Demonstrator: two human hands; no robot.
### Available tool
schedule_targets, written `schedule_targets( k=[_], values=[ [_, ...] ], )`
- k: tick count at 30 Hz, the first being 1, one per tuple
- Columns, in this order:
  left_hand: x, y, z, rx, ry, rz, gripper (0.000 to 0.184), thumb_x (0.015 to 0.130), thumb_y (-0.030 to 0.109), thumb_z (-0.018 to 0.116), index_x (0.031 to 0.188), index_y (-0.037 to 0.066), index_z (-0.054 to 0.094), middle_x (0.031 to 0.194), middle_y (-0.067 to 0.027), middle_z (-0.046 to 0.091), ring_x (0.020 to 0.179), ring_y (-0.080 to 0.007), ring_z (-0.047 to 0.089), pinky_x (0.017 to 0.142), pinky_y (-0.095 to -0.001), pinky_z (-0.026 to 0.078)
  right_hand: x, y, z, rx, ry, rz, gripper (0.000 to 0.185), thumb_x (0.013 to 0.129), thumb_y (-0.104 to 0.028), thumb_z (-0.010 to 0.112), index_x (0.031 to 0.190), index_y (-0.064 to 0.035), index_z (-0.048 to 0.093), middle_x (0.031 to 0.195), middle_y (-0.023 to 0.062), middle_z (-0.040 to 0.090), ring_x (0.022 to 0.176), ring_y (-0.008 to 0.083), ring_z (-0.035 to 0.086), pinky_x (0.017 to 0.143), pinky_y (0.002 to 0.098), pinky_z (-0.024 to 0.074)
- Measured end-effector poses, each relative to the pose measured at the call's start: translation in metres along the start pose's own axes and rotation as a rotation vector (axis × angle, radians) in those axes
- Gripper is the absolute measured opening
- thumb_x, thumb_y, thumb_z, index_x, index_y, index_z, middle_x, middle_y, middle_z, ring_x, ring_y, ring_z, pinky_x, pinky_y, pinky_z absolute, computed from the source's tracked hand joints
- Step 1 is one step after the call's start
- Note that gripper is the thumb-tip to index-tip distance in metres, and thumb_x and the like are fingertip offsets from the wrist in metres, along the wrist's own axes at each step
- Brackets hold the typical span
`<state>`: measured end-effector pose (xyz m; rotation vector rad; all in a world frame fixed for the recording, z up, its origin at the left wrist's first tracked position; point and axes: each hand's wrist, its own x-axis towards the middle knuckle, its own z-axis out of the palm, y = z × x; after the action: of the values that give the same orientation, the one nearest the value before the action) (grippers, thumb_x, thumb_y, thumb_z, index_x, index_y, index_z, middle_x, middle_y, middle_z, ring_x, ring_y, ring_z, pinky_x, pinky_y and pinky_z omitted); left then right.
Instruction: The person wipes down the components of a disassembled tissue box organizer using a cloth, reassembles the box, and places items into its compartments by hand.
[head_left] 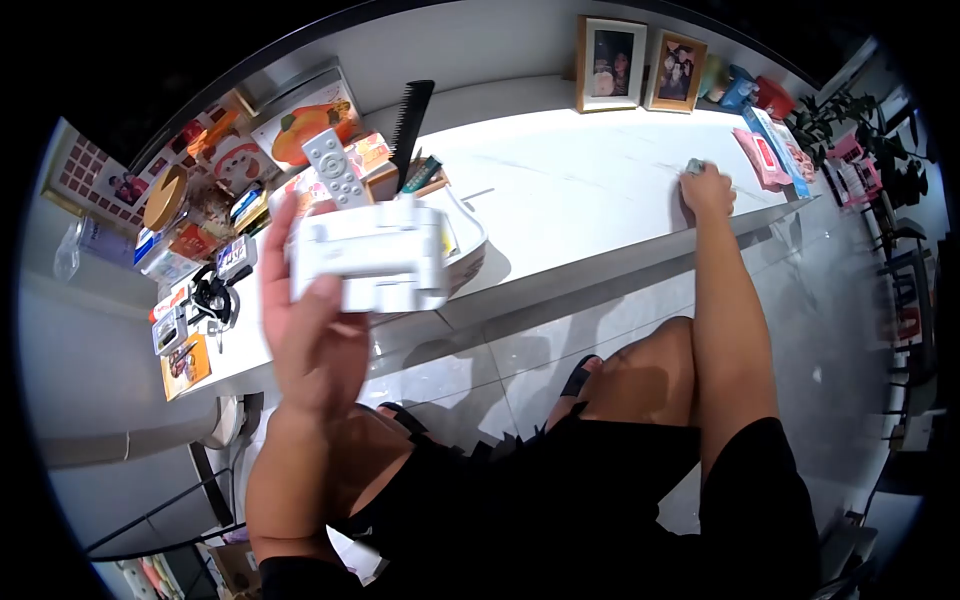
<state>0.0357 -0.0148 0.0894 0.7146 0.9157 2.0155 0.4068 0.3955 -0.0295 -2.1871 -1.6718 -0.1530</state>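
Observation:
My left hand grips a white plastic device, its thumb across the near face and its fingers behind. The device is held up in front of a white basket, which it partly hides. My right hand is closed at the right part of the white tabletop, around a small greenish object that shows only in part. Behind the device, a white remote and a black comb stand up from the basket area.
Two framed photos stand at the back. Pink packets and a blue box lie at the right end. A jar with a wooden lid, black cables and an orange packet are at the left.

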Motion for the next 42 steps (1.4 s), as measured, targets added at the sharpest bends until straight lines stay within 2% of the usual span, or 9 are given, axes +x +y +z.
schedule_targets(
  k=[4,6,8,11,22,26,27,31,42],
  values=[
    [-0.008,-0.028,0.020,-0.075,-0.038,-0.147,0.078,0.098,-0.004,0.065,0.167,0.007,0.031,0.161,-0.0170,0.048,0.140,-0.0253,0.056,0.116,-0.0400,0.050,0.038,0.029,0.040,0.428,-0.045,-0.122,0.035,0.094,-0.030,0.071,0.125,-0.0144,0.078,0.120,0.0141,0.079,0.111,0.0392,0.074,0.097,0.0457,0.0576],
    [-0.012,-0.044,0.027,-0.069,-0.071,-0.228,0.076,0.099,-0.006,0.065,0.166,0.006,0.032,0.162,-0.0173,0.047,0.142,-0.0241,0.055,0.119,-0.0384,0.047,0.018,-0.008,0.010,0.904,-0.043,-0.228,0.029,0.099,-0.024,0.071,0.119,-0.0032,0.076,0.108,0.0087,0.080,0.098,0.0239,0.076,0.086,0.0360,0.0588],
    [-0.020,-0.068,0.032,-0.086,-0.121,-0.359,0.075,0.098,-0.006,0.066,0.164,0.004,0.033,0.162,-0.0174,0.047,0.144,-0.0228,0.052,0.120,-0.0365,0.046,-0.020,-0.052,-0.047,1.247,-0.292,0.025,0.028,0.106,-0.023,0.067,0.125,-0.0029,0.071,0.106,0.0048,0.077,0.095,0.0141,0.073,0.081,0.0309,0.0587],
    [-0.029,-0.109,0.032,0.064,-0.188,-0.475,0.074,0.097,-0.007,0.067,0.163,0.003,0.035,0.155,-0.0162,0.053,0.141,-0.0216,0.054,0.117,-0.0334,0.046,-0.079,-0.096,-0.098,1.596,-0.526,-0.037,0.025,0.110,-0.023,0.064,0.129,-0.0072,0.067,0.109,0.0031,0.076,0.099,0.0122,0.074,0.083,0.0262,0.0592],
    [0.010,-0.110,0.009,-0.012,0.028,-0.385,0.068,0.101,-0.004,0.064,0.163,0.001,0.036,0.147,-0.0118,0.059,0.128,-0.0183,0.062,0.109,-0.0353,0.053,-0.197,-0.135,-0.134,1.291,-0.641,-0.516,0.025,0.101,-0.018,0.074,0.121,-0.0025,0.073,0.105,0.0033,0.074,0.090,0.0093,0.068,0.081,0.0257,0.0556],
    [0.002,-0.097,0.022,-0.239,0.076,-0.341,0.056,0.113,0.024,0.057,0.162,0.003,0.039,0.139,-0.0106,0.063,0.120,-0.0199,0.067,0.100,-0.0375,0.059,-0.247,-0.131,-0.144,1.171,-0.642,-0.988,0.025,0.095,-0.009,0.075,0.120,-0.0044,0.077,0.107,0.0072,0.072,0.096,0.0177,0.069,0.086,0.0297,0.0545],
    [0.000,-0.093,0.022,-0.270,0.053,-0.376,0.059,0.117,0.045,0.045,0.160,0.005,0.043,0.138,-0.0114,0.062,0.123,-0.0218,0.065,0.102,-0.0400,0.058,-0.258,-0.129,-0.149,1.173,-0.651,-0.992,0.025,0.095,-0.009,0.075,0.120,-0.0044,0.077,0.107,0.0072,0.072,0.096,0.0177,0.069,0.086,0.0297,0.0545],
    [-0.004,-0.074,0.027,-0.241,0.085,-0.508,0.072,0.112,0.066,0.033,0.156,0.011,0.049,0.142,-0.0126,0.060,0.128,-0.0255,0.064,0.109,-0.0471,0.055,-0.269,-0.123,-0.159,1.106,-0.655,-1.064,0.034,0.084,-0.002,0.079,0.118,-0.0066,0.079,0.104,0.0109,0.069,0.096,0.0265,0.069,0.086,0.0341,0.0549],
    [-0.005,-0.065,0.012,-0.296,0.153,-0.543,0.062,0.116,0.055,0.036,0.150,0.004,0.052,0.126,-0.0132,0.065,0.114,-0.0255,0.070,0.099,-0.0423,0.060,-0.277,-0.135,-0.158,1.017,-0.451,-1.298,0.031,0.078,0.005,0.079,0.107,-0.0064,0.081,0.096,0.0115,0.071,0.085,0.0265,0.070,0.076,0.0358,0.0564]
  ],
)
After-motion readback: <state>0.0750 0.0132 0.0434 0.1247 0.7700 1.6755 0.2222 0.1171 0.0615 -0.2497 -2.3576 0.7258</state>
